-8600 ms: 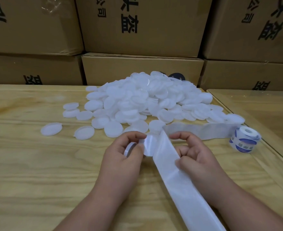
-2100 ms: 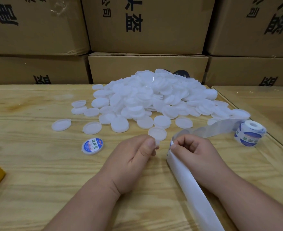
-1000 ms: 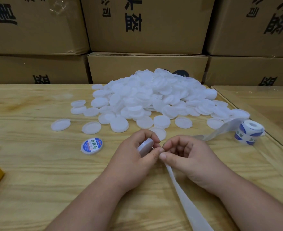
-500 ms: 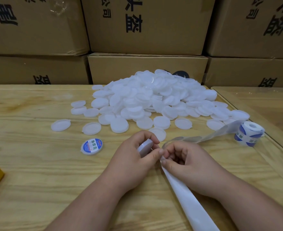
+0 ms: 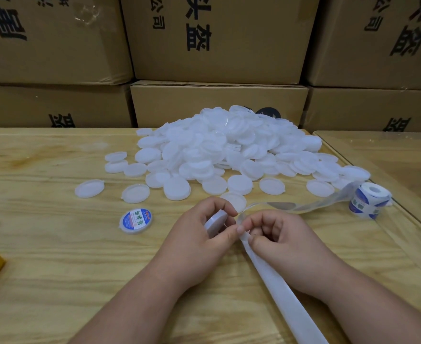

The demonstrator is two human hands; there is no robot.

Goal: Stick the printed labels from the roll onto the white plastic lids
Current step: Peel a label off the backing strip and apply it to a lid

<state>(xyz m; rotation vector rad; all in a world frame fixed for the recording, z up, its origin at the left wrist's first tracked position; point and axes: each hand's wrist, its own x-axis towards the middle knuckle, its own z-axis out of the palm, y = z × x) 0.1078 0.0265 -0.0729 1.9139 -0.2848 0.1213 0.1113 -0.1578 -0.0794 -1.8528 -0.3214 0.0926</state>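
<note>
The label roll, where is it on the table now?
In the head view the label roll stands at the right of the wooden table, just right of the pile of white lids, beyond the right hand.

Two bare forearms, no sleeves.

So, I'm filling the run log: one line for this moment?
left hand: grips lid | right hand: pinches backing strip | labelled lid: on table

One labelled lid (image 5: 136, 220), one label roll (image 5: 368, 201), seven cardboard boxes (image 5: 219, 38), and too many plain lids (image 5: 219, 147) to count.
</note>
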